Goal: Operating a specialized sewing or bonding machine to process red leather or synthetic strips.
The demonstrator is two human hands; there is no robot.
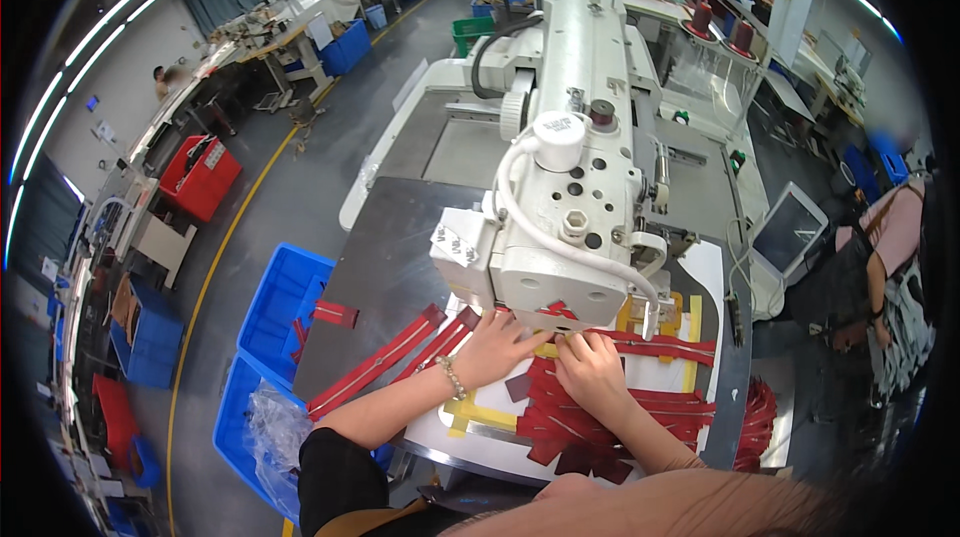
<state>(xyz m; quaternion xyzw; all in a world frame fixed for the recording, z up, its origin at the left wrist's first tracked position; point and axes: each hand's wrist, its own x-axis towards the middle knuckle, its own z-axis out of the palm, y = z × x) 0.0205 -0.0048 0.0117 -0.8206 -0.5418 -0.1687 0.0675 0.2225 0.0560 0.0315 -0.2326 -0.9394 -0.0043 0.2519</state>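
Red zippers [660, 347], clear plastic [272, 427] in blue bin [231, 415]

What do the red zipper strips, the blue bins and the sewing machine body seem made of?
Red zipper strips: likely woven fabric, matte, with a silvery, perhaps metal, centre line. Blue bins: probably moulded plastic, smooth with raised rims. Sewing machine body: apparently painted metal; its glossy white coat catches highlights.

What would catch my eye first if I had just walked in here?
Probably the big white sewing machine, filling the upper middle of the view. Just below its head, the left hand and right hand come close together, with bright red zipper strips on both sides. Blue bins stand out at lower left.
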